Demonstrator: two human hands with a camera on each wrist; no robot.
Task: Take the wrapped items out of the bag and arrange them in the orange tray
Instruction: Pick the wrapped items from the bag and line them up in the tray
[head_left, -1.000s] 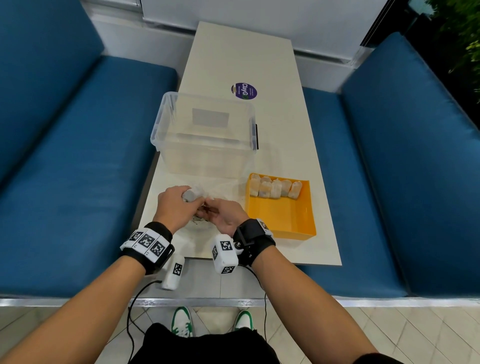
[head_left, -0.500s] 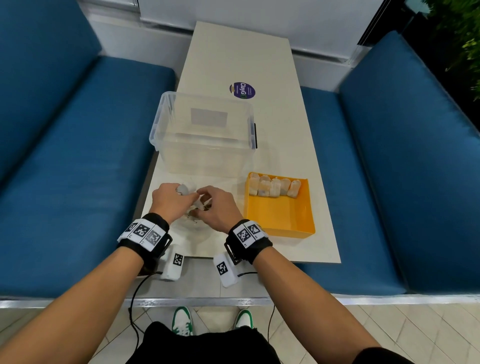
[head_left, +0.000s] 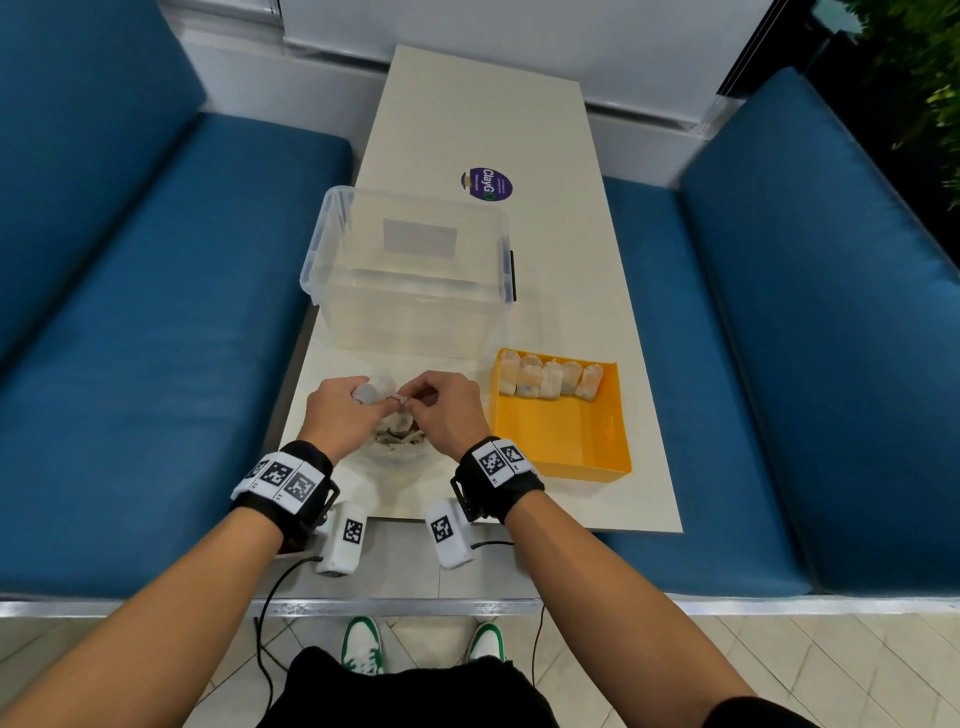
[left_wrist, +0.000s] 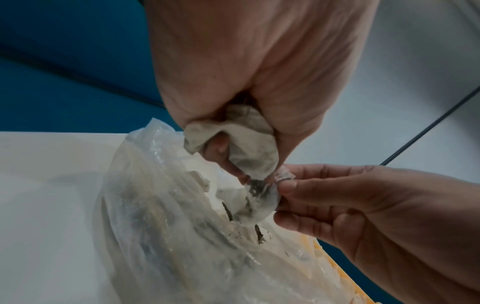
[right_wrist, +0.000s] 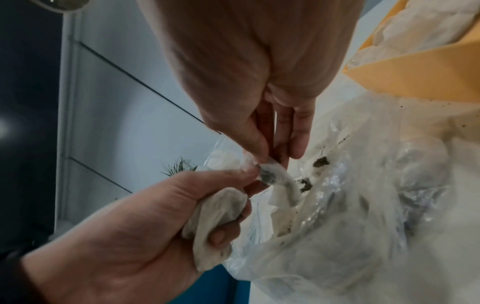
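Wrap (left_wrist: 244, 144) now gripped in left hand (head_left: 343, 415) | right hand (head_left: 444, 410) pinches another (left_wrist: 257, 203) above bag (left_wrist: 166, 226) | tray (head_left: 561, 441): five placed

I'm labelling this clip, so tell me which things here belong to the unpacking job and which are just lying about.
Part of the job:
clear plastic bag
wrapped item gripped in left hand
smaller wrapped piece pinched by right hand
orange tray
five wrapped items along its far side

Lying about:
clear storage box
purple sticker

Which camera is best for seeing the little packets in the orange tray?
The head view: all five wrapped packets sit in a row along the orange tray's far wall. The right wrist view shows a tray corner with blurry wrapping; the left wrist view only an orange sliver.
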